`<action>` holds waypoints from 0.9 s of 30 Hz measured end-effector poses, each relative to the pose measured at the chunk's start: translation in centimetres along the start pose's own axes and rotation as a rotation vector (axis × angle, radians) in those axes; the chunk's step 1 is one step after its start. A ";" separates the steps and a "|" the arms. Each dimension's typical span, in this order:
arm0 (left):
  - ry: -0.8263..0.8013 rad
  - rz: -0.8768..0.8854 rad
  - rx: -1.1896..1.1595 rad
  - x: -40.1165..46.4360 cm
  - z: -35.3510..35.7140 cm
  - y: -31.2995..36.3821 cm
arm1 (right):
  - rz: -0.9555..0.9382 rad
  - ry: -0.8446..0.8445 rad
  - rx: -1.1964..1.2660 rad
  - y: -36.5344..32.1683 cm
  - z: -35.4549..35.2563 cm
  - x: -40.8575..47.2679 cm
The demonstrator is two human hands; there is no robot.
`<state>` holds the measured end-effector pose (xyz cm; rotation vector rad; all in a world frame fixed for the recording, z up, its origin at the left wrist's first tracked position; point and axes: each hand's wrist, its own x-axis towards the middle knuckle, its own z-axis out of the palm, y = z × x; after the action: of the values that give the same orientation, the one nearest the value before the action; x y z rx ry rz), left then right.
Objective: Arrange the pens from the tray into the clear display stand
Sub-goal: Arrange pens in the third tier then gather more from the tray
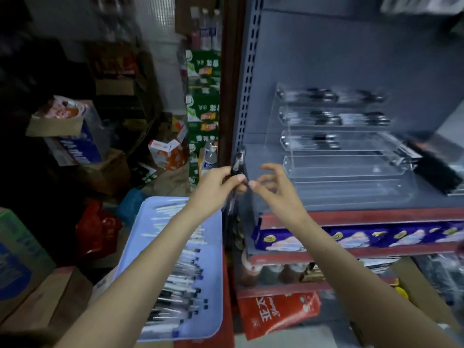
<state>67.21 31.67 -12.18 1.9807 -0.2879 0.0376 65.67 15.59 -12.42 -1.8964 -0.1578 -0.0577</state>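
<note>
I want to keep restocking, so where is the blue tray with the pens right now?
In the head view the blue tray sits low and left of centre, under the left forearm, just left of the shelf unit holding the clear display stand.

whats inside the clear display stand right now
The clear display stand holds dark pens in its upper three tiers. The lower tiers look empty. Blur hides the pen count.

Black pens [236,169] held upright, others in blue tray [216,237], clear stand [351,172] shelved
</note>
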 end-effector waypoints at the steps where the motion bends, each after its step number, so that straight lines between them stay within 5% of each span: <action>1: -0.038 0.047 0.044 0.8 1.1 1.6 | -0.028 0.019 0.040 -0.2 -2.2 0.5; 5: -0.183 0.158 0.313 4.3 5.5 6.0 | -0.167 0.027 0.170 -0.8 -10.5 2.5; 8: -0.183 0.165 0.307 6.8 8.6 8.6 | -0.233 0.028 0.120 -0.2 -15.7 4.2; 12: -0.053 0.145 0.291 9.1 10.1 10.8 | -0.217 0.019 0.100 0.8 -20.8 6.5; 17: 0.152 0.076 0.563 10.4 9.0 11.8 | -0.170 0.167 0.198 2.0 -24.8 9.9; 27: 0.183 0.103 0.558 11.9 10.9 11.9 | -0.182 0.110 -0.238 3.9 -24.4 14.3</action>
<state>74.97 15.02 -4.21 2.4912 -0.2788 0.4012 81.26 -7.55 -6.45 -2.1058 -0.2575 -0.3163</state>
